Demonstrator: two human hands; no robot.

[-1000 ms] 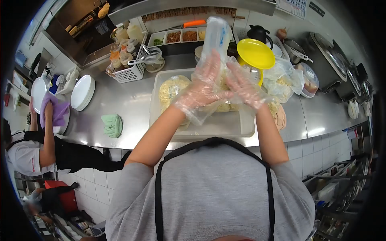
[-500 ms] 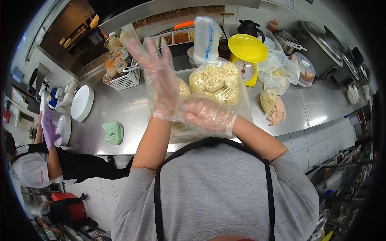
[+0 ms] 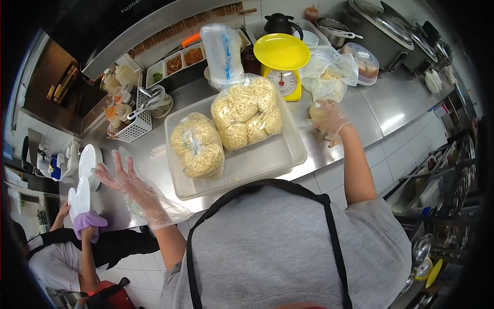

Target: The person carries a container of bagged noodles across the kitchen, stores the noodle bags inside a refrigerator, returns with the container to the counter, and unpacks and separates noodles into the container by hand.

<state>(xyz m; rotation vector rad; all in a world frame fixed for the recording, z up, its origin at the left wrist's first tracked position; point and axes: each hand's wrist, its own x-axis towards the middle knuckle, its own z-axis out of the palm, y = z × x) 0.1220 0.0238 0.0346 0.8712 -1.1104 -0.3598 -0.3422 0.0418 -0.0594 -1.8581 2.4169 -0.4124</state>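
My left hand (image 3: 136, 190), in a loose clear plastic glove, is held up over the counter's left side with fingers spread, holding nothing. My right hand (image 3: 333, 122), also gloved, reaches down onto a small noodle bundle (image 3: 316, 112) right of the scale. Its fingertips are blurred, so I cannot tell whether they grip; the peach-coloured cloth there is mostly covered. Between my hands, a pale plastic tray (image 3: 257, 167) holds a bag of noodles (image 3: 198, 147) and a larger bag of noodles (image 3: 247, 110). Behind them stands a yellow scale (image 3: 282, 77).
An open plastic bag (image 3: 329, 74) and a lidded container (image 3: 361, 63) stand at the right. At the left are a white basket (image 3: 136, 129) of bottles and stacked white plates (image 3: 90, 165). A co-worker (image 3: 56, 257) stands there, wiping a plate with a purple cloth (image 3: 90, 224).
My hands have separated: the left moved down and left, the right moved from the left wrist to the noodle bundle at the right. The view shifted, and the co-worker's cloth is now on a plate.
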